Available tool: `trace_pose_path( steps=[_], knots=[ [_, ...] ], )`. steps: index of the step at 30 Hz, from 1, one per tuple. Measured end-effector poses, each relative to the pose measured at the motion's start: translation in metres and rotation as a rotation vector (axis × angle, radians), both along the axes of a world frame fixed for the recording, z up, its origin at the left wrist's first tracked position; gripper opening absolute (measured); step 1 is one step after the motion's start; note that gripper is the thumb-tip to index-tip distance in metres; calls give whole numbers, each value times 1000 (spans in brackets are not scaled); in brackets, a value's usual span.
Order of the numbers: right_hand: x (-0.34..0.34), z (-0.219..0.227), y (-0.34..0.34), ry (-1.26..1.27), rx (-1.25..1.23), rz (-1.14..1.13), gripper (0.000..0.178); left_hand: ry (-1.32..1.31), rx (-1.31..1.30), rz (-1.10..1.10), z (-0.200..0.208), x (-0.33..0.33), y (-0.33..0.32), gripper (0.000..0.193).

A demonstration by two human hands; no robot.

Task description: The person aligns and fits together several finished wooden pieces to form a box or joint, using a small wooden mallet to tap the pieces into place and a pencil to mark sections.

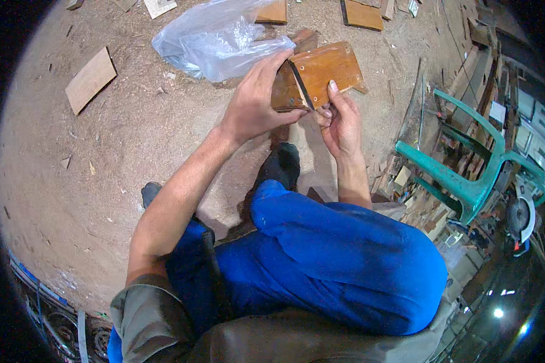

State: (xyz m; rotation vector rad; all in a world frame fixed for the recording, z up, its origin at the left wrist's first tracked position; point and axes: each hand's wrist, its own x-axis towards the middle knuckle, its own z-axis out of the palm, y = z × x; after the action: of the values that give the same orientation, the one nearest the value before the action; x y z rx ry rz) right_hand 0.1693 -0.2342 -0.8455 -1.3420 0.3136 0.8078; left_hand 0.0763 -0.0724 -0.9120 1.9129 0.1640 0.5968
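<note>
My left hand (254, 100) is closed around a darker varnished wooden piece (284, 92), with the thumb along its near edge and the fingers at its far edge. My right hand (343, 124) pinches an orange-brown varnished wooden board (328, 68), its thumb pressed on the top face. Several small round marks, like holes or screw heads, show near that board's edges. The dark edge of the board lies against the left piece; whether they are fastened together I cannot tell. Just beyond my left hand lies a crumpled clear plastic bag (218, 45).
Sawdust covers the floor. A pale board (91, 81) lies to the left. Varnished boards (362, 13) rest at the far side. On the right are a green plastic chair (466, 175), wood offcuts and a circular saw (519, 216). My feet (278, 166) are just below my hands.
</note>
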Motion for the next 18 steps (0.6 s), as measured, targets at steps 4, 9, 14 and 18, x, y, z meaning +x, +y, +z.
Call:
trace_pose_path(
  steps=[4,9,14,18],
  knots=[
    [12,0,-24,-107,36,87,25,28,-62,-87,3,-1,10,105],
    [34,3,-46,-198,-7,344,51,-12,-50,-258,-2,-2,21,105],
    [50,7,-44,-223,26,435,52,39,-53,-350,2,-3,25,100],
    [55,10,-37,-199,-3,441,55,21,-65,-380,2,-8,25,97]
  ],
)
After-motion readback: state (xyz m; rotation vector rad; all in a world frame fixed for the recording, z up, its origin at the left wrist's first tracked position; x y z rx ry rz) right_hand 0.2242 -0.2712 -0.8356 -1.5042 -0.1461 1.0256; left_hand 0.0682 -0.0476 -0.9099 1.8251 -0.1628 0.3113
